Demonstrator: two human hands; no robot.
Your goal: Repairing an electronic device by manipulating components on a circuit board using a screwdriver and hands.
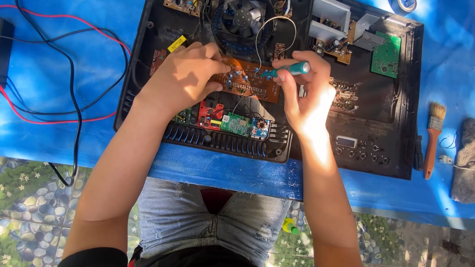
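An opened black device case (396,148) lies on a blue table. My left hand (185,76) pinches the left end of a brown circuit board (250,84) in the middle of the case. My right hand (307,96) holds a green-handled screwdriver (292,69), its tip pointing left onto the board's right part. Below the board sit small red, green and blue modules (237,123). A round fan (242,17) is mounted above the board.
Red and black wires (69,99) trail over the blue table at left. A paintbrush with an orange handle (433,138) and a grey cloth (465,163) lie at right. A green board (386,54) sits in the case's upper right. Pebble-pattern floor below.
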